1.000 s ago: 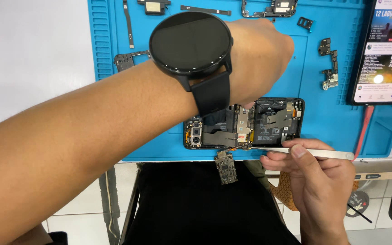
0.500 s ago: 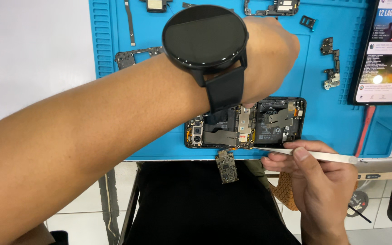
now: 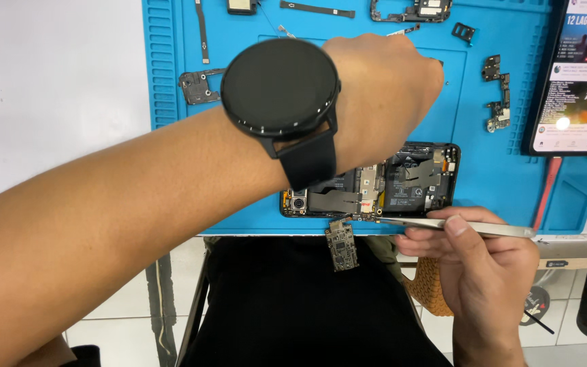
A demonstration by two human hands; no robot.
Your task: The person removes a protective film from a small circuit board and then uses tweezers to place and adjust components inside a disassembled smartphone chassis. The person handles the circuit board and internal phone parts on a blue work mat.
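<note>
**A:** Phone (image 3: 402, 180) first, since that's what we're poking at: it's lying open on the near edge of the blue mat (image 3: 504, 197), back off, dark boards and flat ribbon cables showing, camera module at its left end. A small green circuit board (image 3: 342, 245) hangs off the near edge just below it.

**B:** Yep. Our right hand (image 3: 490, 272) is pinched shut on the metal tweezers (image 3: 456, 225), tips touching the phone's near edge.

**A:** And our left hand (image 3: 385, 95), black round watch (image 3: 281, 88) on the wrist, reaches across above the phone. We can't tell whether those fingers hold anything.

**B:** Loose parts sit in the mat's far grooves: brackets, flex strips. A second phone (image 3: 575, 81) with a lit screen lies at right.
</note>
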